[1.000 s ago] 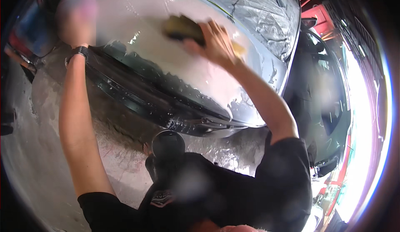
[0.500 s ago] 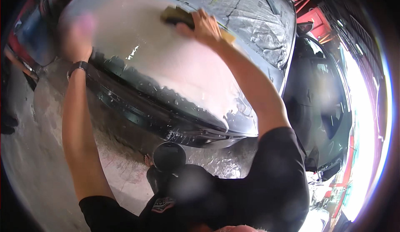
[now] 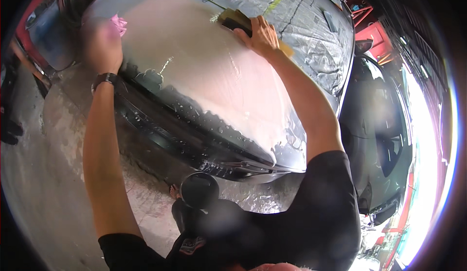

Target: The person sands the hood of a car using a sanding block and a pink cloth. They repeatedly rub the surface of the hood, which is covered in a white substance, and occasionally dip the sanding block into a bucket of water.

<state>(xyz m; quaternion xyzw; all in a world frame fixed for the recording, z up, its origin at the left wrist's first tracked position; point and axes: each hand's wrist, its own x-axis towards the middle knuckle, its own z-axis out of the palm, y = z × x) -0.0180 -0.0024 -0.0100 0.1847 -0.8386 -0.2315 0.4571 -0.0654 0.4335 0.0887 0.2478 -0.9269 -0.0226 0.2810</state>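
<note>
A car panel [image 3: 185, 71] is coated in wet, milky pinkish slurry, with a dark, droplet-covered lower edge. My left hand [image 3: 104, 47], blurred, is at the panel's left end, closed on a crumpled pink cloth [image 3: 118, 24]. My right hand [image 3: 260, 37] grips a long olive-and-black block [image 3: 230, 19], which rests on the panel near its upper edge, beside plastic masking sheeting [image 3: 306, 37]. A yellowish end of the block shows right of my fingers.
A dark round bucket [image 3: 199, 189] stands below the panel by my legs, on wet concrete floor [image 3: 58, 164]. A dark car [image 3: 374, 125] stands close on the right. Red framework [image 3: 369, 35] is behind it; hoses and a blue-grey object [image 3: 53, 37] are at upper left.
My right hand with the block went up the panel, then shifted rightward. My left hand and cloth moved slightly rightward in view. The bucket and panel edge sit lower in the picture.
</note>
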